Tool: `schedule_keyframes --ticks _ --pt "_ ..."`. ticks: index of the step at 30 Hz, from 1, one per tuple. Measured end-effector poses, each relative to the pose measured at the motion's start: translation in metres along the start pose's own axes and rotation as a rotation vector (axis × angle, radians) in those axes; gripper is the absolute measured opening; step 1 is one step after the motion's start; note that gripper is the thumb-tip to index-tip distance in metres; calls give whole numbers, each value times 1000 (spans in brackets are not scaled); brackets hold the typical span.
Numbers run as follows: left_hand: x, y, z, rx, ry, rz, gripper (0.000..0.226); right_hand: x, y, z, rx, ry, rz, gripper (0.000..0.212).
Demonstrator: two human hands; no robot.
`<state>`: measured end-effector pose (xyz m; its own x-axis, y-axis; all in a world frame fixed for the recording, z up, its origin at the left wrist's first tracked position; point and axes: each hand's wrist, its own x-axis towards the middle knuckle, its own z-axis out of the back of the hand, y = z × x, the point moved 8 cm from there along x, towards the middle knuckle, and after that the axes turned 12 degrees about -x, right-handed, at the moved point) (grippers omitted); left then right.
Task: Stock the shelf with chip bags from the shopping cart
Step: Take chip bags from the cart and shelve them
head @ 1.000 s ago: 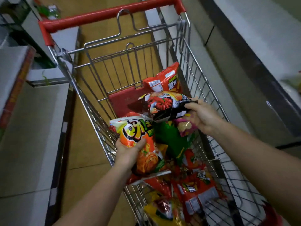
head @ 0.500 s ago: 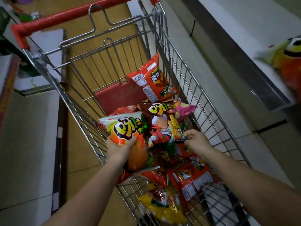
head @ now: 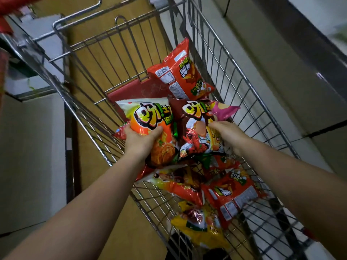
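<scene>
Chrome wire of the shopping cart (head: 234, 76) fills my view, its basket holding a loose heap of chip bags. A second ago my right hand (head: 228, 134) had the dark maroon bag (head: 193, 128) tipped sideways; now it stands upright, level with the orange-and-white bag (head: 150, 117) in my left hand (head: 139, 140). Both sets of fingers are curled round their bags, gripping. With two in hand, I judge the next move is lifting them to the shelf, off to my right.
</scene>
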<state>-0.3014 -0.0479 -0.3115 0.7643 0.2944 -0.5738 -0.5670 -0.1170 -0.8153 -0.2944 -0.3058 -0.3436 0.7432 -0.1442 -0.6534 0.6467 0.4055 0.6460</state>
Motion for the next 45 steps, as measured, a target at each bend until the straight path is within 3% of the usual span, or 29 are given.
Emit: schedule_keyframes --ticks 3,8,12,16,20,25,32,35,39,45 --pt "5 0 -1 19 14 17 86 4 2 -8 106 33 -67 33" --pt "9 -4 -3 45 20 18 92 11 12 -23 42 74 -76 92" --pt "6 -4 0 77 4 11 94 7 7 -27 51 91 -123 113" --pt "-5 -18 -4 81 10 -40 97 -6 13 -16 133 96 -108 113" --pt "-22 -44 -6 66 20 -117 98 -22 36 -1 228 133 -7 63" --pt "-58 -86 5 38 -25 -240 97 -58 78 17 169 159 91 70" --pt "-124 -157 22 -80 -81 -420 92 -128 161 58 129 103 340 47" --pt "-155 -188 31 -119 -121 -492 90 -162 193 71 75 88 424 67" --pt "-202 -228 42 -128 -173 -608 92 -207 232 92 36 76 577 30" --pt "-260 -286 57 -196 -186 -779 97 -281 287 128 4 -12 796 53"
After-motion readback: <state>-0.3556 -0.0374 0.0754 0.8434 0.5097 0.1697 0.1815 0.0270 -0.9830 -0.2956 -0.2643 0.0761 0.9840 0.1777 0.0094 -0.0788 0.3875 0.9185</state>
